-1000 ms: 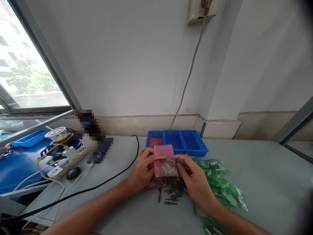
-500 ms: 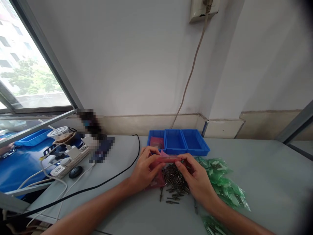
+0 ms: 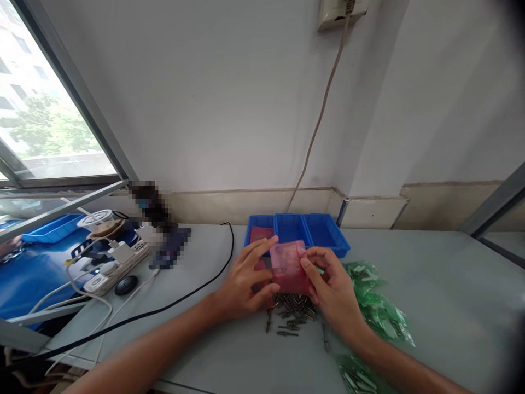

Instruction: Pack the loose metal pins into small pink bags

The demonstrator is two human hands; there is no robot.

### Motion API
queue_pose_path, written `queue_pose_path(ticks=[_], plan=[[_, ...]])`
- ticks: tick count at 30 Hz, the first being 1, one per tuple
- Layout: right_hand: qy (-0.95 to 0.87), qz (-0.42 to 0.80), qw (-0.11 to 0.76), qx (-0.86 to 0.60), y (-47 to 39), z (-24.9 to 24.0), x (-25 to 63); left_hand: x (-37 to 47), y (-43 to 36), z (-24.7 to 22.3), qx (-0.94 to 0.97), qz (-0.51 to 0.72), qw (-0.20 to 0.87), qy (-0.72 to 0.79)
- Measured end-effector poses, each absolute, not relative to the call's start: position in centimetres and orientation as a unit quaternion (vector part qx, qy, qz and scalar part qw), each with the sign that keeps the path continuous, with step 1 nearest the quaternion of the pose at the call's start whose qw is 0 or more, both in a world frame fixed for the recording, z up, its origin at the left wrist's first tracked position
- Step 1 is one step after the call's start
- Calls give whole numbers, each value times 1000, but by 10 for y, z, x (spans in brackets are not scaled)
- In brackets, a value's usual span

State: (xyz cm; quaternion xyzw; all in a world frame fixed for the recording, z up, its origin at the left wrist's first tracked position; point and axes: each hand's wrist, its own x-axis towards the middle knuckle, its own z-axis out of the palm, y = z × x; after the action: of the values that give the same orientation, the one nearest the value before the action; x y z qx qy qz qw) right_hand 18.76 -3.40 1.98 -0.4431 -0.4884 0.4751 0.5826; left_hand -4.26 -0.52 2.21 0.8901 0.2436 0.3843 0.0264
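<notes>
A small pink plastic bag stands upright between both my hands, just above the grey table. My left hand pinches its lower left edge, with the forefinger stretched along the top. Its right edge is gripped by my right hand. Under the bag lies a heap of small dark metal pins. What the bag contains I cannot make out.
A row of blue bins stands behind the hands, pink bags in the leftmost. Several green bags lie to the right. A black cable crosses the table on the left, near a power strip with chargers.
The pink bag was tipped flat half a second ago. Now it stands upright again, a little higher and farther back. My left forefinger has stretched out.
</notes>
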Motion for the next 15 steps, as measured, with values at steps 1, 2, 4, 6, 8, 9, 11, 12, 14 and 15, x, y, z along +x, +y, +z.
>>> queue_pose_path(ticks=[1, 2, 4, 6, 8, 9, 11, 12, 14, 15], plan=[[-487, 476, 583, -444, -34, 21, 188, -43, -5, 22, 898, 374, 15, 231], [-489, 474, 581, -445, -34, 21, 188, -44, -4, 22, 905, 365, 5, 219], [-501, 465, 574, -450, -35, 23, 189, -46, -2, 21, 914, 356, -3, 194], [-515, 457, 565, -454, -36, 24, 189, -48, -1, 20, 917, 358, 7, 178], [-521, 458, 563, -450, -37, 24, 188, -50, -1, 18, 911, 368, 26, 184], [-522, 460, 562, -448, -37, 23, 187, -50, -1, 18, 907, 373, 35, 191], [-531, 458, 557, -445, -37, 20, 187, -50, -3, 18, 899, 378, 49, 215], [-539, 449, 554, -448, -37, 18, 187, -49, -5, 18, 895, 379, 54, 227], [-561, 422, 552, -450, -36, 16, 188, -48, -6, 17, 888, 382, 54, 252], [-569, 413, 550, -451, -35, 15, 188, -47, -7, 16, 884, 383, 50, 262]])
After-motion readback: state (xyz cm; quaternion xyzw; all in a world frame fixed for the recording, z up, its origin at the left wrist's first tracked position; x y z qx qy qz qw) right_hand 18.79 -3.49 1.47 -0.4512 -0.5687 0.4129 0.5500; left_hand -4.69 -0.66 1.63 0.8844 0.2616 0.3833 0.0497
